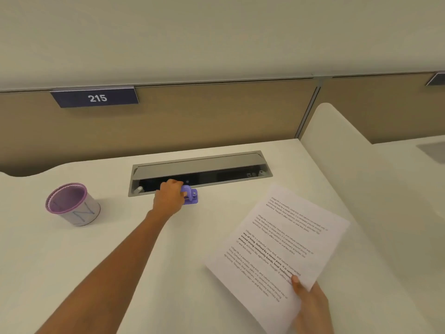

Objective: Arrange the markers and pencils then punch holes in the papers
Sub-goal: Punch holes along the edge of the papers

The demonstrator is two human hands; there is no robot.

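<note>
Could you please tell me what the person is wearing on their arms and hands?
Nothing shows: the left hand and right hand are ungloved, without visible rings. The left forearm is sleeveless to the frame's edge, with no watch or bracelet. Only the right wrist shows, uncovered.

hole punch [191,195]: left side hidden behind the left hand [168,200]
paper [277,239]: near corner cut off at the bottom edge, small print too blurred to read
right hand [310,307]: fingers tucked under the paper, wrist out of frame
cup [72,204]: inside too dim to tell

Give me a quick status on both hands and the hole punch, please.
Left hand gripping purple hole punch beside cable tray. Right hand pinching papers by a corner. Cup off left, nothing between.
</note>
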